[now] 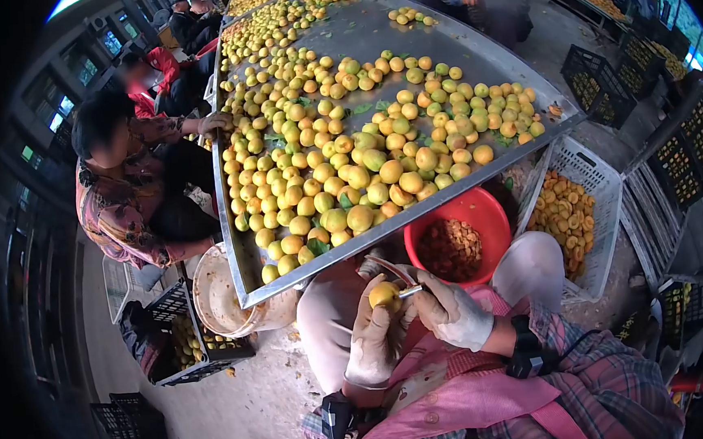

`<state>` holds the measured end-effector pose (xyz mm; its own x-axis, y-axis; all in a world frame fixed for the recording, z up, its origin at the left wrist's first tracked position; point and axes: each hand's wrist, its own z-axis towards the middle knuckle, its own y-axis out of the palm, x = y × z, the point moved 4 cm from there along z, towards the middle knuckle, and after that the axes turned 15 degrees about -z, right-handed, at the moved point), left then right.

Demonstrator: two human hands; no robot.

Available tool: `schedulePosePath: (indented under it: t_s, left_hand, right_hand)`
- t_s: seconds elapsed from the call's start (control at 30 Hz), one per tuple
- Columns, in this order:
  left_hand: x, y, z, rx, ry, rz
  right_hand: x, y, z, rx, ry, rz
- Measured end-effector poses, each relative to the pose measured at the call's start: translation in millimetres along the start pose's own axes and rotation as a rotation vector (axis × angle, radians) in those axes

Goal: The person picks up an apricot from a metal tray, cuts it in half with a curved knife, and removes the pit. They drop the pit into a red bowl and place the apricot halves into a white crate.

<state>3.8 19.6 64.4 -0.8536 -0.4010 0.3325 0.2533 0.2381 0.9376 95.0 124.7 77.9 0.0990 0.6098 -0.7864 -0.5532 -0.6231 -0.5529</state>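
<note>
Over the pink cloth apron (462, 403), the left white-gloved hand (372, 340) hugs a small round yellow fruit (384, 295); the right hand (453, 314) pinches a thin metal tool (396, 275). Best keep the fruit still.

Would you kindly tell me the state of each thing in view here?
left hand: gloved, holding the yellow fruit
right hand: gloved, gripping the tool
yellow fruit: held up, tool tip against it
tool: pressed to the yellow fruit
red bowl: part-filled with brownish bits
white crate: holding cut pieces
metal table: heaped with a fruit pile
</note>
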Motion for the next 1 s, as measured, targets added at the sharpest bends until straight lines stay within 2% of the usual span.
schedulePosePath:
  t_s: [0.07, 0.1, 0.17, 0.47, 0.73, 0.9, 1.0]
  left_hand:
    - [-3.5, 0.7, -1.1, 0.008, -0.006, -0.014]
    - [-4.9, 0.9, -1.3, 0.006, 0.006, 0.014]
    - [-7.9, 3.1, -1.0, 0.006, 0.016, 0.041]
    - [-10.6, 10.9, 0.6, -0.088, 0.054, 0.231]
    - [-14.8, 0.5, -8.7, 0.055, 0.189, 0.614]
    - [-17.1, -5.5, -12.5, 0.111, 0.211, 0.663]
    - [-19.4, -8.6, -14.0, 0.139, 0.233, 0.678]
  right_hand:
    - [-8.9, -3.4, -0.8, 0.038, -0.187, -0.338]
    - [-10.8, -4.5, -1.4, 0.035, -0.185, -0.337]
    - [-7.1, -5.6, -1.6, -0.031, 0.021, -0.148]
    - [-21.5, -15.8, 3.5, 0.037, -0.007, -0.322]
    - [-21.2, -10.0, 5.9, 0.033, -0.057, -0.422]
    - [-11.6, 2.2, 4.4, -0.043, -0.017, -0.405]
    - [-6.9, 8.7, 2.8, -0.013, -0.08, -0.438]
